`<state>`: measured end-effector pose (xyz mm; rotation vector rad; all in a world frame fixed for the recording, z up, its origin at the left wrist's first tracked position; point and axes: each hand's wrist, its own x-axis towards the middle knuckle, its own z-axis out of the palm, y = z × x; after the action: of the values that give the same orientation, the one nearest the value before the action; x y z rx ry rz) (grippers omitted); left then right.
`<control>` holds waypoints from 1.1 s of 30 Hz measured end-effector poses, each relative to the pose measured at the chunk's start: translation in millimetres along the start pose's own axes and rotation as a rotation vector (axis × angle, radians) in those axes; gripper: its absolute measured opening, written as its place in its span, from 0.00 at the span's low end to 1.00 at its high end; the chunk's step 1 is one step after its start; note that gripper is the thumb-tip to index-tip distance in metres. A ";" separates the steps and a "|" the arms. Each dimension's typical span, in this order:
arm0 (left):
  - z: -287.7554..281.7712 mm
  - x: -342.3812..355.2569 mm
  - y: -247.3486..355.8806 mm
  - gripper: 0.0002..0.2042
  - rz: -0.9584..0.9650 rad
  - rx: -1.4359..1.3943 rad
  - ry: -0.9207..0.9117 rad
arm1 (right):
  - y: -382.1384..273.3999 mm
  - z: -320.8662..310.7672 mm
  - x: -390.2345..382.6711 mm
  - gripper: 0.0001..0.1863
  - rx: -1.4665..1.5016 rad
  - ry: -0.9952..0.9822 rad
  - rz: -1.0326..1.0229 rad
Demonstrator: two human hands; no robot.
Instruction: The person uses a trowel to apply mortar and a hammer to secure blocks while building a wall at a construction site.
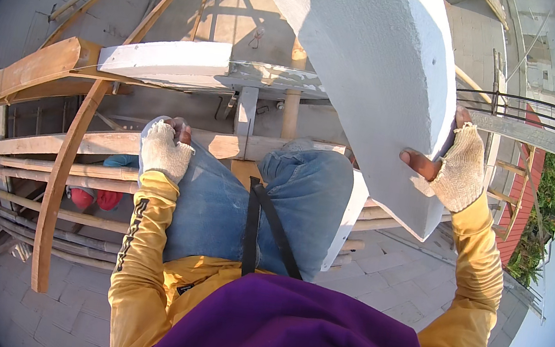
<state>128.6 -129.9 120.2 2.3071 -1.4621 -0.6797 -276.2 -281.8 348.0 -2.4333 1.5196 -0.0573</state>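
My right hand (460, 164), in a knitted cream glove with bare fingertips, grips the edge of a large pale block (385, 111). It looks like lightweight concrete. The thumb lies across the face, while the other fingers go round the far edge, mostly hidden. Tilted, the block runs from the top of the view down to beside my right knee. My left hand (167, 147), gloved alike, rests curled at my left knee (201, 184). Whether anything is inside its fingers is hidden. Ahead, a row of white blocks (166, 60) lies along a ledge.
A curved wooden plank (67, 179) slants down on the left, beside a wooden box-like beam (36, 72). Bamboo poles (64, 179) cross below me, with a person in red headwear (82, 197) under them. Black rebar (548, 112) sticks out at right. Far below is a paved floor (61, 299).
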 end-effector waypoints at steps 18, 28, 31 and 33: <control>-5.5 -2.4 -17.8 0.15 -0.086 -0.084 0.119 | -26.2 25.0 238.2 0.47 -0.198 -0.015 -0.258; -17.2 -6.8 -14.1 0.09 -0.082 -0.073 0.107 | 42.3 103.7 246.0 0.46 -0.186 -0.230 -0.156; -17.4 -6.7 -15.0 0.10 -0.100 -0.074 0.110 | 55.0 115.4 240.1 0.44 -0.222 -0.319 -0.096; -16.4 -5.1 -15.7 0.09 -0.087 -0.068 0.120 | 76.2 130.1 236.3 0.44 -0.269 -0.361 -0.065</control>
<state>147.7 -118.4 127.1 2.3275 -1.2728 -0.5940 -214.1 -495.9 178.1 -2.5145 1.3568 0.5769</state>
